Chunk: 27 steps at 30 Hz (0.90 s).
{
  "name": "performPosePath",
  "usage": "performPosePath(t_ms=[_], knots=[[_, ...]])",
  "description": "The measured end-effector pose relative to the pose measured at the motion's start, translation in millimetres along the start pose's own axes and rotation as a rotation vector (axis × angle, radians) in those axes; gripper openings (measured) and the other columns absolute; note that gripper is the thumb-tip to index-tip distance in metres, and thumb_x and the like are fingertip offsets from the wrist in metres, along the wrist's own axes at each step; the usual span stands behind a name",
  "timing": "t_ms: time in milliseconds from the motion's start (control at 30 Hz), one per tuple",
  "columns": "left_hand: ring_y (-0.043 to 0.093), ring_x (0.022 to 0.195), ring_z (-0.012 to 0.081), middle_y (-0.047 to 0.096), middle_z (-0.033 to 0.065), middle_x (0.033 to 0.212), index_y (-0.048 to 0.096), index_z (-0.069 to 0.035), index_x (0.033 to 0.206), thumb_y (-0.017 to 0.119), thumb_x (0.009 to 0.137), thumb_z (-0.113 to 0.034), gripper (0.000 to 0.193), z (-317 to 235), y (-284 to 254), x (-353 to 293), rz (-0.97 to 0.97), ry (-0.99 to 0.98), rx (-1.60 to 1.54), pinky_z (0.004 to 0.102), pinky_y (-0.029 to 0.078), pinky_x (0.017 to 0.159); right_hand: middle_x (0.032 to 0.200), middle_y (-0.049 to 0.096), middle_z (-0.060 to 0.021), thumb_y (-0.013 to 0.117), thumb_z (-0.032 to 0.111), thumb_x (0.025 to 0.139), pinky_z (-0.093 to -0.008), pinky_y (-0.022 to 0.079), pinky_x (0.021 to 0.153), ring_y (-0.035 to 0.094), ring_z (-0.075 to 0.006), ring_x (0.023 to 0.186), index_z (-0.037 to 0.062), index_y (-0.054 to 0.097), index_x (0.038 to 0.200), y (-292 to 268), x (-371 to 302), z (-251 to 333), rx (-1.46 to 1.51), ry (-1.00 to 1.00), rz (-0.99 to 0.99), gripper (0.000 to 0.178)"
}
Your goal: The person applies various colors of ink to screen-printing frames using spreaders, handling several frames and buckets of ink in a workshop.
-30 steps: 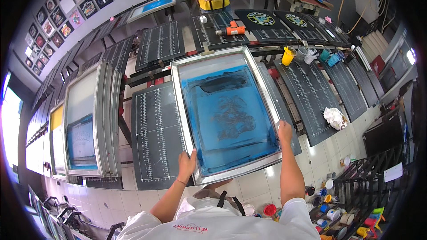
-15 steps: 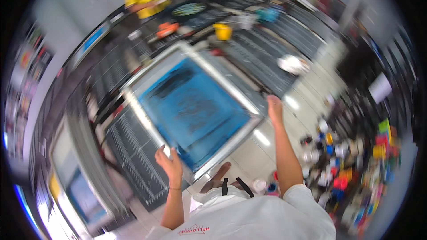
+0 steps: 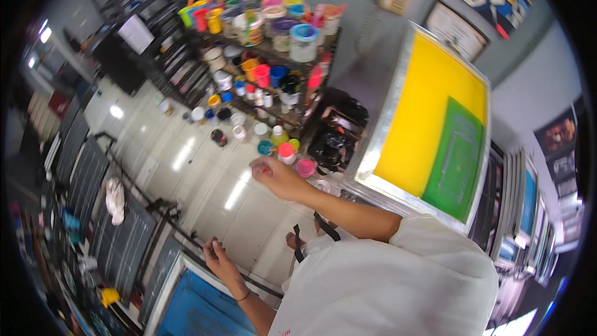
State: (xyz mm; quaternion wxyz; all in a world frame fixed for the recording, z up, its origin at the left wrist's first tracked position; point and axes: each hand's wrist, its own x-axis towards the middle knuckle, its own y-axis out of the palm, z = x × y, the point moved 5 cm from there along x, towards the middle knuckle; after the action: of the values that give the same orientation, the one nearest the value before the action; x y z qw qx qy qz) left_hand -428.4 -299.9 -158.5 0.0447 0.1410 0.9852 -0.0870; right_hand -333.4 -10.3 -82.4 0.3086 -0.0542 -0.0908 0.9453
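Blue screen (image 3: 202, 308) is lying near the half-spread left hand (image 3: 224, 264); the right hand (image 3: 272, 177) is hovering over floor tiles (image 3: 205, 186), its grip unclear. Holding only the screen's frame (image 3: 164, 285) is seeming safest.

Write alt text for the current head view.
A person's left hand and right hand are held out over a tiled floor, the left near a blue screen. Ahead is a shelf of colourful pots; at right, a yellow-and-green screen.
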Motion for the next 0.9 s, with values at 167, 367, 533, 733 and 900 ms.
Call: performPosePath(t_ms=[167,367,533,733,900], knots=[[0.062,0.103,0.0181,0.067,0.0088,0.119,0.063,0.002,0.125,0.055,0.108,-0.027,0.034,-59,108,-2,0.358,0.122,0.086,0.0328,0.048,0.091,0.126,0.067,-0.0152,0.067,0.029,0.100,-0.0366,0.053,0.093,0.068,-0.0225,0.105,0.0016,0.059,0.136,-114,-127,57,-0.006,0.085,0.033,0.046],[0.062,0.101,0.0143,0.066,0.0087,0.117,0.062,0.004,0.126,0.057,0.107,-0.016,0.028,-122,264,-45,0.840,0.255,-0.003,0.0289,0.050,0.090,0.119,0.069,-0.0085,0.060,0.017,0.101,-0.0306,0.052,0.088,0.064,-0.0153,0.096,0.0010,0.062,0.133,-327,-311,43,-0.205,0.185,-0.790,0.035],[0.059,0.092,0.0099,0.066,0.0039,0.103,0.064,0.002,0.124,0.060,0.106,-0.018,0.027,-125,355,-88,1.012,0.242,0.006,0.0249,0.048,0.080,0.127,0.068,-0.0203,0.060,0.020,0.103,-0.0373,0.048,0.104,0.065,-0.0264,0.119,-0.0039,0.061,0.135,-427,-468,-24,-0.541,0.378,-1.357,0.040],[0.058,0.088,0.0087,0.066,0.0021,0.100,0.064,0.001,0.121,0.062,0.106,-0.019,0.026,-110,368,-112,0.850,0.241,0.017,0.0255,0.048,0.079,0.132,0.065,-0.0129,0.060,0.030,0.105,-0.0345,0.048,0.098,0.061,-0.0221,0.115,-0.0027,0.057,0.141,-462,-535,-106,-0.423,0.454,-1.358,0.049],[0.061,0.090,0.0117,0.070,0.0060,0.103,0.066,0.000,0.119,0.063,0.105,-0.022,0.027,-80,344,-97,0.719,0.135,0.062,0.0284,0.050,0.080,0.119,0.065,-0.0043,0.060,0.036,0.105,-0.0268,0.044,0.077,0.054,-0.0109,0.091,-0.0004,0.057,0.140,-490,-523,-111,-0.406,0.440,-1.358,0.051]])
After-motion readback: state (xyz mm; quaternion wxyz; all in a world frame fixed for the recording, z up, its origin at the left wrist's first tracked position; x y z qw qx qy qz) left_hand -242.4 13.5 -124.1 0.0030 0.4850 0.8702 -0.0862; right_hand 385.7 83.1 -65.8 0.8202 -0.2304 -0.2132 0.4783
